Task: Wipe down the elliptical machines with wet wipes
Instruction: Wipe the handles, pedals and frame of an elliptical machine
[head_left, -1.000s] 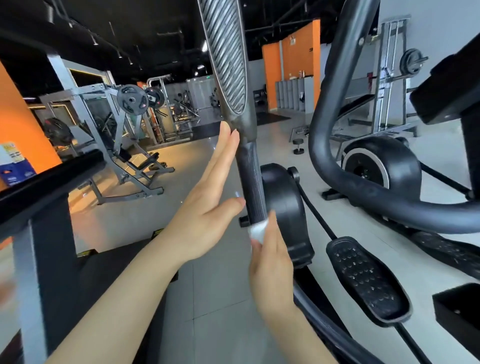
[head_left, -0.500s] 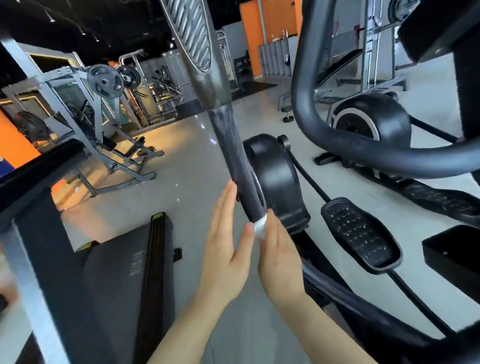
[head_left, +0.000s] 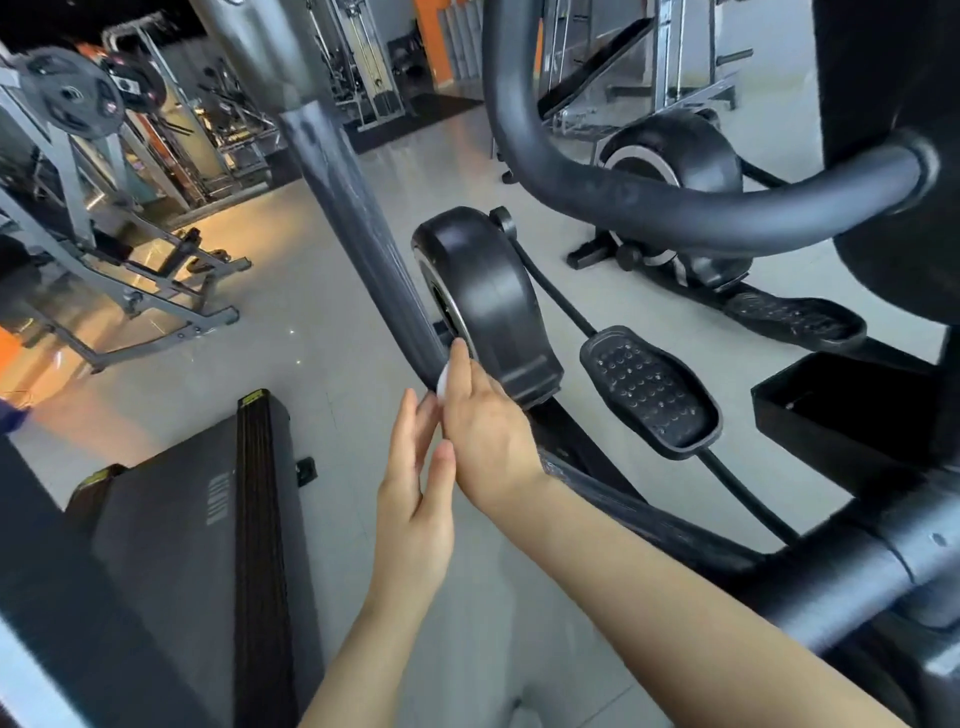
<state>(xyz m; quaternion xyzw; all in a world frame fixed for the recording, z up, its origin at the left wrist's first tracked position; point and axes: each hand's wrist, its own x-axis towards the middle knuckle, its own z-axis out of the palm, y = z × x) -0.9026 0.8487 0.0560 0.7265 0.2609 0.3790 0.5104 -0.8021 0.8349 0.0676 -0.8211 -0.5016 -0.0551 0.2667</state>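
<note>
Small white wet wipe (head_left: 443, 383), frame centre, pinched by right hand (head_left: 485, 423) against lower end of dark grey elliptical swing bar (head_left: 363, 228), beside black flywheel cover (head_left: 488, 296); fingers clamped for wiping pressure. Left hand (head_left: 413, 499) alongside, fingers straight, holding nothing, prob. steadying.

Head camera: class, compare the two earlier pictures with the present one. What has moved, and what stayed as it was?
The right hand, pressing the white wet wipe, has slid down the dark upright bar to its lower end beside the black flywheel housing. The left hand followed downward, fingers straight, gripping nothing. Unchanged: the wipe stays under the right hand, against the bar; the pedal has not shifted.
</note>
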